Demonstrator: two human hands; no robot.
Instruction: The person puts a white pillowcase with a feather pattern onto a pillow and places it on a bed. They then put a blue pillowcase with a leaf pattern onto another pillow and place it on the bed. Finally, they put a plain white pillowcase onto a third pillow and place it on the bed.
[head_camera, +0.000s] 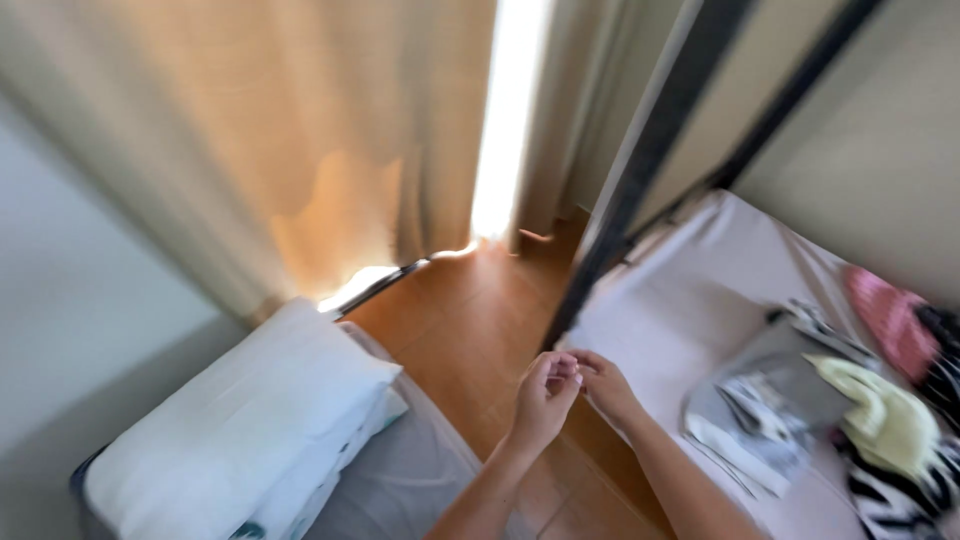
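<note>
Between the beds, over bare floor (470, 330), we have our left hand (545, 395) and right hand (605, 385) touching, fingertips pinched narrow on something too small to tell, seemingly mid-fiddle, so any next move wants care, with the black post (620, 200) close ahead, clothes (880, 420) well right.

Both forearms are bare, with no sleeves, rings or watch showing on the left hand (541, 398) or right hand (606, 388).
</note>
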